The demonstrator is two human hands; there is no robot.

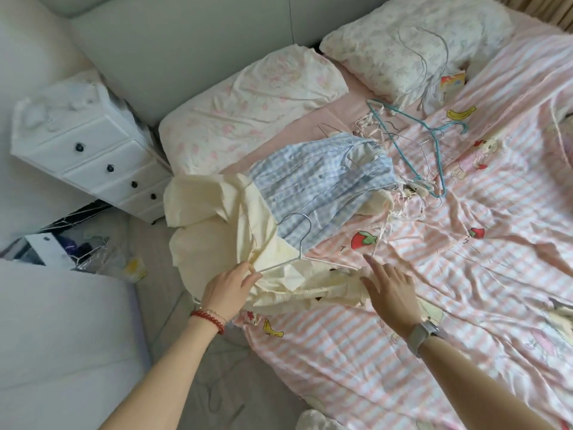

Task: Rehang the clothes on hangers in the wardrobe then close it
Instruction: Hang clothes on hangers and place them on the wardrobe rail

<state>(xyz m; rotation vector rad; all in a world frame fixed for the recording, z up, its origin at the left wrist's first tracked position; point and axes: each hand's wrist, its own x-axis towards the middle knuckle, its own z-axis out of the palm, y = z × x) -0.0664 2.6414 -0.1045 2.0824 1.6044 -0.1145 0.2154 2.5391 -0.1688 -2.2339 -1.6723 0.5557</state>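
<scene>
Head camera looks down on a bed (465, 305) covered with a pink and white striped duvet that has fruit and cartoon prints. I see my left hand (228, 290) at the near edge of the bed, with a red bead bracelet (208, 319) on the wrist; its fingers (248, 276) are curled and pinch one end of a white wire hanger (302, 243) together with the cream garment (223, 231) under it. The hook of this hanger points up over the clothes, and its other arm reaches toward my right hand (390, 290). The right hand is open, the fingers straight and spread, hovering just above the duvet beside the hanger's far end; I cannot tell if a fingertip touches it. It holds nothing. A grey watch (426, 333) sits on that wrist. The cream garment lies crumpled at the bed's left edge and partly hangs over the side. On top of it, further from me, lies a blue checked shirt (319, 181) with small buttons. Behind the shirt is a tangle of thin wire hangers, among them a teal hanger (434, 131). Two floral pillows (248, 103) lie at the head of the bed. Left of the bed stands a white chest of drawers (93, 156) with dark knobs.
</scene>
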